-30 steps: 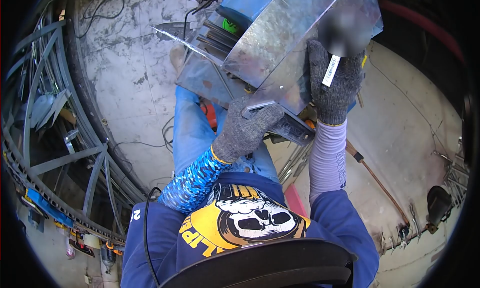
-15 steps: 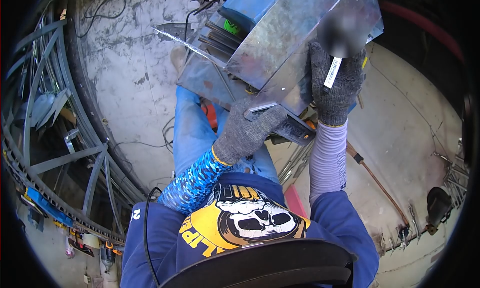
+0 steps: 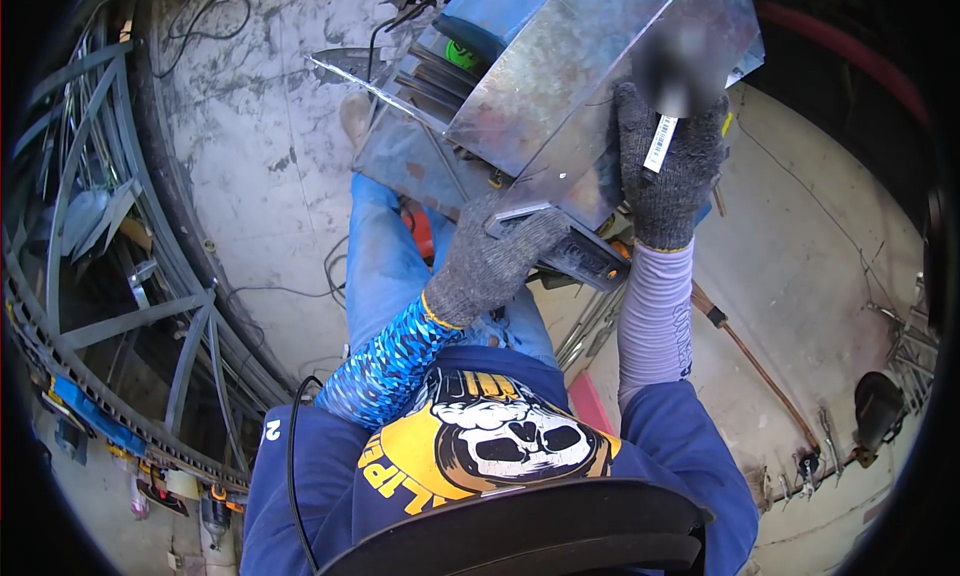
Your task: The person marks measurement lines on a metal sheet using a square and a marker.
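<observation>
Clamps the left hand (image 3: 485, 261) on a dark metal bracket (image 3: 585, 254) by the near edge of the sheet-metal piece (image 3: 550, 86), with the right hand (image 3: 672, 181) apart at right, grip too blurred to tell, seemingly steadying, needing even pressure.
</observation>
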`<state>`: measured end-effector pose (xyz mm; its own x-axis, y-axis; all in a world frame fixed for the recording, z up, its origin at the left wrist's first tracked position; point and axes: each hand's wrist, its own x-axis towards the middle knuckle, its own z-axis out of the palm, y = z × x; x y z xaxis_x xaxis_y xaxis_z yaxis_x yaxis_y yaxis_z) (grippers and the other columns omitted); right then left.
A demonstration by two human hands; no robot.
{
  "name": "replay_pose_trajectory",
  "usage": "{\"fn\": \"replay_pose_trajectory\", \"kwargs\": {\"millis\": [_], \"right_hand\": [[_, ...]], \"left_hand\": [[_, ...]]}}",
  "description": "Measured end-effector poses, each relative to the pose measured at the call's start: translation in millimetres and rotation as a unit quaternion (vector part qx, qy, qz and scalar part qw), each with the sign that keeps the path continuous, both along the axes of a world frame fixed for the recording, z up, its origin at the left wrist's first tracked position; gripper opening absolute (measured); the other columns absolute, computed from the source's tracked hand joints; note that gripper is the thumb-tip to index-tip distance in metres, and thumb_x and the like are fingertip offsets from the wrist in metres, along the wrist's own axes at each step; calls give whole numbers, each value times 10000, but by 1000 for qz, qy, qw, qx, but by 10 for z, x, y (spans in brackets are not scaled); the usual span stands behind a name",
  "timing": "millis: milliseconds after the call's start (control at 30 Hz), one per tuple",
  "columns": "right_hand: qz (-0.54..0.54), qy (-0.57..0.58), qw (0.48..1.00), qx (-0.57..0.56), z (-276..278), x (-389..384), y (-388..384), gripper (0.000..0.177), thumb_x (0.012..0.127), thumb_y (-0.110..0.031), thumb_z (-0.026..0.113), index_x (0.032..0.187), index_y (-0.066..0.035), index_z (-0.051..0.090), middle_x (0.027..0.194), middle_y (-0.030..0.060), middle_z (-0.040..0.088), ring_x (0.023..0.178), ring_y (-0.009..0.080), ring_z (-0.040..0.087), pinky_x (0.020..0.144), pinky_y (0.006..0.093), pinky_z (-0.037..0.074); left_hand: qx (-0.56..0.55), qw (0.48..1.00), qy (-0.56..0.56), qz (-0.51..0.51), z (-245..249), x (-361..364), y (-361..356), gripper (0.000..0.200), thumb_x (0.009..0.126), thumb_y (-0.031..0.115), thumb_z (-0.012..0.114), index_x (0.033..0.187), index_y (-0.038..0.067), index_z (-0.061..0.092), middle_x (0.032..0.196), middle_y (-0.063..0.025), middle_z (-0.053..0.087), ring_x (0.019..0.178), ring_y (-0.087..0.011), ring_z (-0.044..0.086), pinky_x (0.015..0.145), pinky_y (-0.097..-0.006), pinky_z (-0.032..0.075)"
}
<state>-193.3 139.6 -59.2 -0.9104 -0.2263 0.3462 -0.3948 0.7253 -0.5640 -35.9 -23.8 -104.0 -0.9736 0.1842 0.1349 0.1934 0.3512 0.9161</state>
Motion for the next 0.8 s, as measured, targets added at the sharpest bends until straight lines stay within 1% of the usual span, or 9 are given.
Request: {"fn": "replay_pose_trajectory", "kwargs": {"millis": [100,233,300,333,433,500,567,667,800], "right_hand": [[-3,4,1000,17,-7,7,9,486,790,-66,823,1252,-99,674,1237,112,703,1319,349,553,1112,464,433],[-1,8,1000,6,-42,-15,34,487,790,-73,822,1253,-107,675,1250,106,702,1313,354,554,1116,466,422],[16,8,999,-28,-77,-28,47,490,789,-73,819,1256,-108,674,1248,96,706,1308,352,556,1115,464,418],[8,6,1000,-21,-47,-18,19,485,793,-75,814,1255,-107,672,1243,95,706,1298,343,564,1120,463,412],[3,21,1000,5,-10,-33,-12,475,794,-76,809,1248,-113,676,1169,82,724,1270,323,582,1125,455,406],[12,27,999,-15,-22,-52,3,462,795,-86,810,1237,-125,683,1082,61,734,1231,313,606,1116,455,408],[1,21,1000,14,27,-42,-15,430,806,-109,806,1219,-134,691,1014,48,733,1205,313,620,1100,461,413],[-12,23,999,35,17,-23,2,384,827,-175,804,1194,-139,699,1077,75,735,1227,337,617,1084,467,417],[-20,27,999,37,-8,-24,18,377,834,-211,808,1188,-140,700,1158,81,736,1263,353,600,1081,469,417]], "left_hand": [[55,997,-45,-1,40,-39,-6,340,833,85,663,1160,132,742,1109,-119,740,1004,-334,710,886,-472,548],[8,1000,8,11,11,23,21,339,832,96,666,1161,131,741,1120,-109,742,1006,-319,713,872,-462,550],[91,986,-141,-14,6,69,30,339,827,104,669,1157,129,743,1117,-105,743,1006,-319,713,867,-464,550],[93,986,-141,-16,-5,68,26,339,827,104,669,1157,129,743,1117,-105,743,1006,-319,713,867,-464,550],[81,993,-80,-20,-41,40,-3,339,831,97,664,1158,128,745,1121,-116,742,1013,-338,709,876,-474,547],[23,1000,-3,18,-69,43,15,349,831,89,661,1167,128,748,1125,-130,740,1016,-353,706,873,-489,544],[22,1000,-15,12,-57,65,16,370,813,84,667,1173,122,744,1136,-140,738,1022,-353,704,891,-497,530],[-44,999,2,23,-31,92,2,422,748,76,709,1168,108,736,1155,-144,735,1042,-342,702,947,-500,492],[-27,999,14,22,0,29,1,435,721,39,726,1152,95,737,1134,-151,736,1033,-350,707,914,-484,522]]}}
